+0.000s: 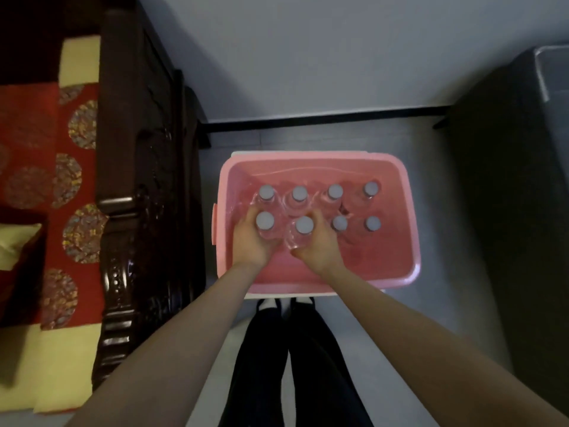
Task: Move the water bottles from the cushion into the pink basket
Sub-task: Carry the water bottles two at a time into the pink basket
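Observation:
The pink basket (409,211) stands on the floor in front of me. Several clear water bottles with grey caps stand upright inside it in two rows. My left hand (249,245) is wrapped around the front-left bottle (265,220). My right hand (320,245) grips the bottle beside it (304,225). Both bottles are down inside the basket, next to the back row (335,191). The red patterned cushion (70,186) lies at the left; no bottle shows on it.
A dark carved wooden sofa arm (144,192) runs between the cushion and the basket. A dark cabinet (508,211) stands at the right. My legs and shoes (286,306) are just behind the basket. A grey wall with a black skirting is beyond.

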A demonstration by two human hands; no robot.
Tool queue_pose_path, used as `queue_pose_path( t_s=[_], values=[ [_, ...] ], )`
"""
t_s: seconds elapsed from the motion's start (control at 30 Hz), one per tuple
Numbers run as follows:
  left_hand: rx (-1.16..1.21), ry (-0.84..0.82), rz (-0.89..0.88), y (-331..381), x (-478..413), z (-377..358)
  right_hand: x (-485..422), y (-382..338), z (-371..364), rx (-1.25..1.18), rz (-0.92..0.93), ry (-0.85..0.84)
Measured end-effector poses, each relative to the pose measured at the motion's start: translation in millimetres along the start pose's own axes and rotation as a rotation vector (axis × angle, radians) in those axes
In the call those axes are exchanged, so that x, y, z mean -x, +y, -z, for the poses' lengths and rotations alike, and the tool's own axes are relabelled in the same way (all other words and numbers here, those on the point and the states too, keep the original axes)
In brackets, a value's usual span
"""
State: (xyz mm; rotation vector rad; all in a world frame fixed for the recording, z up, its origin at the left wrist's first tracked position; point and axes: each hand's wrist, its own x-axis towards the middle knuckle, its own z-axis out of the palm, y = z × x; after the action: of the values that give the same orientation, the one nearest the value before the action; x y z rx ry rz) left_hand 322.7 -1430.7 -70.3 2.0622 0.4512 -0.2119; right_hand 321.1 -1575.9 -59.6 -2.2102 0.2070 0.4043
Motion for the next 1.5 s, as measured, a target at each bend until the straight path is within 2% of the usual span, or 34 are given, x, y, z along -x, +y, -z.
queue_pose_path(
  t_s=[0.2, 0.47, 0.7, 0.93, 1.17, 1.27, 1.43, 1.5],
  values=[
    [-0.090, 0.033, 0.076, -19, -13, -23, -21, 21, -31, 0.033, -0.123, 0.001],
    [-0.118, 0.002, 0.104, -28, -25, -31, -37, 26, -42, -0.035, -0.136, -0.017],
    [-0.148, -0.058, 0.074, -28, -23, -23, -34, 25, -31, 0.032, -0.105, -0.040],
    [-0.218, -0.116, 0.013, -28, -22, -10, -27, 14, -8, 0.168, 0.063, -0.043],
    [-0.215, -0.066, -0.095, -26, -16, -9, -21, 14, -12, 0.211, 0.131, 0.008],
    [-0.213, -0.074, -0.101, -28, -15, -11, -20, 18, -14, 0.219, 0.133, 0.005],
    [-0.234, -0.145, -0.038, -21, -19, -6, -25, 7, 2, 0.222, 0.076, -0.110],
    [-0.233, -0.165, -0.059, -10, -22, -1, -26, -4, 18, 0.222, 0.073, -0.085]
  ],
)
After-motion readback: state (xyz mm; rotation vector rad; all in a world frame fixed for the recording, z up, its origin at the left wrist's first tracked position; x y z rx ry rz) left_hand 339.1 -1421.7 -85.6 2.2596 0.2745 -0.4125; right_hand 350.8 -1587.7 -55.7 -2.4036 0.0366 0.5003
